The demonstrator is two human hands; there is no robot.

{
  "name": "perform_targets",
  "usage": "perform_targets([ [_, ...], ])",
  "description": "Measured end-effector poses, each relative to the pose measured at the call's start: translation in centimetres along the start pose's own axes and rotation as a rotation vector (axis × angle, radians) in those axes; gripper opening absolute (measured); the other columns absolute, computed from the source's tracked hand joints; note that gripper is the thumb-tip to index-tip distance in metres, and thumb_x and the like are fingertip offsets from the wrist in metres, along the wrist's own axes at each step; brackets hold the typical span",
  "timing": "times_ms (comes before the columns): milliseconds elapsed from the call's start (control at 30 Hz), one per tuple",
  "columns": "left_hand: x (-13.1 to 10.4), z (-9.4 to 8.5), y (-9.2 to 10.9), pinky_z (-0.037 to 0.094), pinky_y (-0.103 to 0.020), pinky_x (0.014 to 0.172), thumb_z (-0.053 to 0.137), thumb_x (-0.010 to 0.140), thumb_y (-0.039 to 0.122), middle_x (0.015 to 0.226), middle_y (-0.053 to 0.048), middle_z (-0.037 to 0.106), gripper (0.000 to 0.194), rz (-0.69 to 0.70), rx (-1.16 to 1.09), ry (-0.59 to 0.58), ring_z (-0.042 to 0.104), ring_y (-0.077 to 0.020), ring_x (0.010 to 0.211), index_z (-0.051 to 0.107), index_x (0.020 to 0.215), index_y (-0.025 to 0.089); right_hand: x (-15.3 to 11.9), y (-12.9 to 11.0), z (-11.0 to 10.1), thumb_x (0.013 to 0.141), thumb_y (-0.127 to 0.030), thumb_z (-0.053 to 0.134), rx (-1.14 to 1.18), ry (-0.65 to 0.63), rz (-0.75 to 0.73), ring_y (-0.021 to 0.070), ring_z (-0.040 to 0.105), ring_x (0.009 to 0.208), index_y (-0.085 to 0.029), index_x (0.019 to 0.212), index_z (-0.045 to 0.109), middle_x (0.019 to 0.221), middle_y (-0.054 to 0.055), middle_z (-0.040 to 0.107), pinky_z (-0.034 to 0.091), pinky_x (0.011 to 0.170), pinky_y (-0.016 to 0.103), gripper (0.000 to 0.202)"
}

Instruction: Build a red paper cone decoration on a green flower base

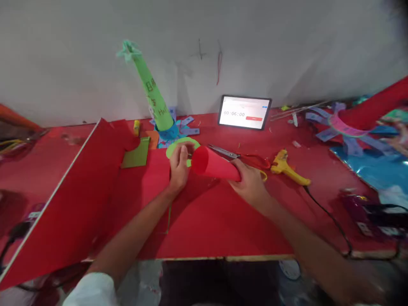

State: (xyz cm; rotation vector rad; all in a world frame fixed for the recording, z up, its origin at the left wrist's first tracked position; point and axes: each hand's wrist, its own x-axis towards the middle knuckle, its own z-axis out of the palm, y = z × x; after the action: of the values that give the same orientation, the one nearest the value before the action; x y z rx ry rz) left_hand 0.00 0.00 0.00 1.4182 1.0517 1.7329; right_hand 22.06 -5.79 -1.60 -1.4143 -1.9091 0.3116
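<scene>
A red paper tube (219,165) is gripped at its right end by my right hand (250,182). Its round hollow end faces left, toward my left hand (179,168). That hand has its fingers curled at a lime-green paper disc (174,148), whose middle is partly hidden by them. Behind the tube lie scissors (223,151) with red handles, partly covered by it. To the right of my right hand, a yellow hot glue gun (287,167) rests on the red table (204,229).
A light green paper tower (156,97) stands behind my left hand. A tablet (245,112) showing a timer leans on the wall. At left rises a red board (76,195), near green paper (137,154) and a glue stick (137,127). On the right is another red tower (376,106).
</scene>
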Motion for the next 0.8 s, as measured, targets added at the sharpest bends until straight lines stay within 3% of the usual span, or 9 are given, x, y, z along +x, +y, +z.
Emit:
perform_targets([
  [100, 4.3, 0.6, 3.5, 0.048, -0.024, 0.058, 0.064, 0.099, 0.054, 0.074, 0.002, 0.061, 0.033, 0.131, -0.016, -0.059, 0.059, -0.0096, 0.062, 0.066, 0.092, 0.022, 0.2, -0.1, 0.2, 0.085, -0.031, 0.063, 0.006, 0.042, 0.019, 0.0306, 0.076, 0.085, -0.023, 0.101, 0.063, 0.093, 0.009, 0.078, 0.051, 0.071, 0.035, 0.017],
  [167, 6.1, 1.0, 6.5, 0.048, -0.026, 0.059, 0.065, 0.099, 0.054, 0.07, 0.002, 0.058, 0.032, 0.201, 0.016, -0.225, 0.057, -0.0106, 0.06, 0.063, 0.088, 0.023, 0.2, -0.3, 0.2, 0.084, -0.031, 0.063, 0.028, 0.076, 0.012, 0.0289, 0.075, 0.081, -0.024, 0.098, 0.062, 0.088, 0.007, 0.077, 0.051, 0.069, 0.034, 0.016],
  [267, 6.7, 1.5, 11.0, 0.041, -0.029, 0.055, 0.066, 0.1, 0.044, 0.066, 0.003, 0.053, 0.028, 0.3, 0.122, -0.422, 0.052, -0.0107, 0.056, 0.058, 0.083, 0.024, 0.1, -0.4, 0.0, 0.083, -0.03, 0.063, 0.063, 0.126, -0.01, 0.0252, 0.072, 0.072, -0.025, 0.097, 0.061, 0.081, 0.003, 0.075, 0.051, 0.066, 0.032, 0.015],
  [333, 6.2, 1.7, 12.9, 0.036, -0.029, 0.054, 0.064, 0.102, 0.038, 0.064, 0.004, 0.052, 0.027, 0.38, 0.237, -0.5, 0.049, -0.0106, 0.056, 0.057, 0.081, 0.023, 0.1, -0.5, -0.1, 0.082, -0.029, 0.062, 0.067, 0.148, -0.008, 0.0238, 0.07, 0.068, -0.025, 0.098, 0.061, 0.08, 0.002, 0.074, 0.05, 0.063, 0.031, 0.016],
  [433, 5.2, 1.8, 13.5, 0.045, -0.028, 0.059, 0.061, 0.103, 0.036, 0.069, 0.003, 0.059, 0.021, 0.465, 0.397, -0.6, 0.056, -0.0111, 0.062, 0.063, 0.087, 0.023, 0.1, -0.4, -0.2, 0.081, -0.029, 0.062, 0.078, 0.16, -0.001, 0.0231, 0.07, 0.066, -0.027, 0.099, 0.06, 0.079, 0.001, 0.074, 0.049, 0.061, 0.03, 0.018],
  [567, 4.7, 2.0, 12.7, 0.056, -0.031, 0.084, 0.054, 0.106, 0.026, 0.096, -0.005, 0.076, 0.021, 0.581, 0.485, -0.73, 0.07, -0.0169, 0.094, 0.073, 0.1, 0.021, 0.0, -0.2, -0.1, 0.08, -0.026, 0.061, 0.088, 0.173, -0.038, 0.0229, 0.072, 0.069, -0.026, 0.1, 0.062, 0.081, 0.001, 0.075, 0.05, 0.061, 0.029, 0.02],
  [667, 4.4, 2.0, 12.3, 0.057, -0.034, 0.092, 0.05, 0.107, 0.021, 0.106, -0.006, 0.078, 0.025, 0.64, 0.467, -0.774, 0.071, -0.0185, 0.104, 0.075, 0.11, 0.023, 0.0, -0.3, -0.1, 0.08, -0.024, 0.061, 0.09, 0.174, -0.045, 0.0222, 0.072, 0.069, -0.026, 0.102, 0.063, 0.082, 0.002, 0.076, 0.051, 0.063, 0.029, 0.021],
  [800, 4.0, 1.6, 12.1, 0.057, -0.033, 0.098, 0.047, 0.109, 0.025, 0.114, -0.006, 0.078, 0.03, 0.618, 0.468, -0.797, 0.071, -0.0175, 0.11, 0.067, 0.132, 0.024, 0.0, -0.3, -0.2, 0.08, -0.023, 0.062, 0.136, 0.169, -0.026, 0.0212, 0.071, 0.07, -0.025, 0.101, 0.063, 0.085, 0.001, 0.076, 0.053, 0.066, 0.03, 0.021],
])
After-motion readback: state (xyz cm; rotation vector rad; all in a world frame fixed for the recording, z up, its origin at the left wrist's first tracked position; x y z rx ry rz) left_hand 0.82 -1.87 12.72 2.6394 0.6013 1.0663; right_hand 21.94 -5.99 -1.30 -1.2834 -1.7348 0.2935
